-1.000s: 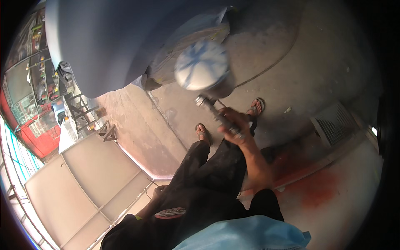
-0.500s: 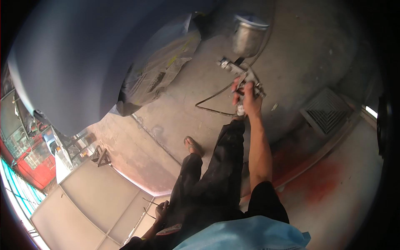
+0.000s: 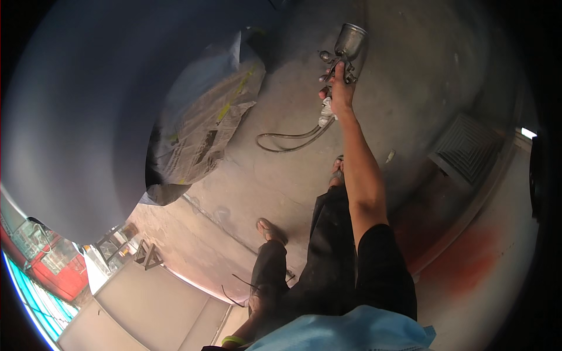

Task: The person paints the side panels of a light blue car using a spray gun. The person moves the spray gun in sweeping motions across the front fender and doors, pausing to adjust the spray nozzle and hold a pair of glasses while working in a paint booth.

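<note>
My right hand [image 3: 341,92] is closed round the grip of a metal spray gun [image 3: 338,65], held out ahead at arm's length. Its silver paint cup [image 3: 351,40] sits on top, and a hose [image 3: 287,146] loops down from white wrapping at the handle's base. My left hand [image 3: 255,302] is low beside my left thigh, partly blurred. From it stick thin dark arms that look like those of a pair of glasses [image 3: 244,282]. On the left, a large smooth grey vehicle panel [image 3: 82,123] curves close by, apart from the gun.
Masking paper [image 3: 202,126] with yellow-green tape covers an area under the panel's edge. A square louvred grille [image 3: 466,149] is at the right, near a red-stained surface [image 3: 468,263]. Pale boards [image 3: 158,304] and a small metal stand [image 3: 148,255] are at the lower left.
My right arm has stretched farther forward, raising the spray gun in view, its cup now more upright. The hose loop has shifted left. My left hand has moved slightly right and down.
</note>
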A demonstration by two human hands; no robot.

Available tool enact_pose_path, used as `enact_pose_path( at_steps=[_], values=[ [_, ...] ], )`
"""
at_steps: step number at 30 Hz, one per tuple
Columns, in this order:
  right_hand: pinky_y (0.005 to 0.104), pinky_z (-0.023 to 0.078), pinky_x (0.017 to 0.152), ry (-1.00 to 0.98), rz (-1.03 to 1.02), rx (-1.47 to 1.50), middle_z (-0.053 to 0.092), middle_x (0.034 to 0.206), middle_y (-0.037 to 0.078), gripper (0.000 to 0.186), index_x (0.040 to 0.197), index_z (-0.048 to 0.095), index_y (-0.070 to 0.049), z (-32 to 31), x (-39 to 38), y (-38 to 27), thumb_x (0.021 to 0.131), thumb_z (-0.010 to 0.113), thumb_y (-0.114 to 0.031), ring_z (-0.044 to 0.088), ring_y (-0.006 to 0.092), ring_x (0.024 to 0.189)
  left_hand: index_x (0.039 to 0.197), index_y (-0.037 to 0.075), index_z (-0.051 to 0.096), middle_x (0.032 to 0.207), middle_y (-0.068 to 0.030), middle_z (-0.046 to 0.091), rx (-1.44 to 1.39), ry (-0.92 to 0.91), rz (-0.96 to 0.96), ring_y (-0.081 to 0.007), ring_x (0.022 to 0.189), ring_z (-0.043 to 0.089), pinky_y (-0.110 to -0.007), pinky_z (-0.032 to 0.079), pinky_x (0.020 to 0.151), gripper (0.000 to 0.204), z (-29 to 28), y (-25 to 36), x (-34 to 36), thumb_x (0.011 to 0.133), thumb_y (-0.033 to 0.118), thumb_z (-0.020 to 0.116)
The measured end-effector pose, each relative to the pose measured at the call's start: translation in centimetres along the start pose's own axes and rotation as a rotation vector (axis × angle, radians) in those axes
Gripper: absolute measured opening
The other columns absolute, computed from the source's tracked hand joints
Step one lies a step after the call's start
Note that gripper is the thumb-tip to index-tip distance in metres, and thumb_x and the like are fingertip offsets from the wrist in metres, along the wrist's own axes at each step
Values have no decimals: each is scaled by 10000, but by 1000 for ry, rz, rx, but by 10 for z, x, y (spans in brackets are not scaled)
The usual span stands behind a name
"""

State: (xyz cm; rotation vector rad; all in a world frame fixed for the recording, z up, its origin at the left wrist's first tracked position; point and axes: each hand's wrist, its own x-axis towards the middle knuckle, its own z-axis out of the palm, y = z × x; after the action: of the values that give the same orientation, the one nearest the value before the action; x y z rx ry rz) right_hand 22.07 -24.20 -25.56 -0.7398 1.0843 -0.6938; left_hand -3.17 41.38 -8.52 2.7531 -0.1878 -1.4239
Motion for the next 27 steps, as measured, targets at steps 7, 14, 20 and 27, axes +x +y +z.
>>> enact_pose_path(
  at_steps=[7,14,20,27],
  values=[
    [277,435,398,-138,-139,118,615,864,85,582,1110,560,-23,-11,-105,64,960,454,-574,508,150,444,1030,108,659,955,-190,610,206,155,264,-392,884,596,-502,485,714,229,-32,-15,47,825,208,640],
    [261,442,418,-41,-179,120,627,941,107,582,1173,565,-14,26,-126,103,962,478,-549,513,148,472,954,120,632,883,-192,575,119,240,351,-408,814,574,-515,466,657,153,-49,-34,55,804,154,631],
    [260,455,433,-47,-169,118,606,914,83,635,1099,567,-22,25,-143,146,950,421,-622,543,142,559,929,109,620,906,-218,572,94,213,301,-430,844,572,-544,470,666,211,-48,-53,57,784,244,690],
    [279,450,493,-388,-473,219,611,882,107,836,1139,534,34,38,-185,156,875,395,-747,534,163,511,935,109,637,995,-229,595,145,180,286,-443,917,584,-517,497,706,236,-56,-49,50,753,245,701]
  ],
)
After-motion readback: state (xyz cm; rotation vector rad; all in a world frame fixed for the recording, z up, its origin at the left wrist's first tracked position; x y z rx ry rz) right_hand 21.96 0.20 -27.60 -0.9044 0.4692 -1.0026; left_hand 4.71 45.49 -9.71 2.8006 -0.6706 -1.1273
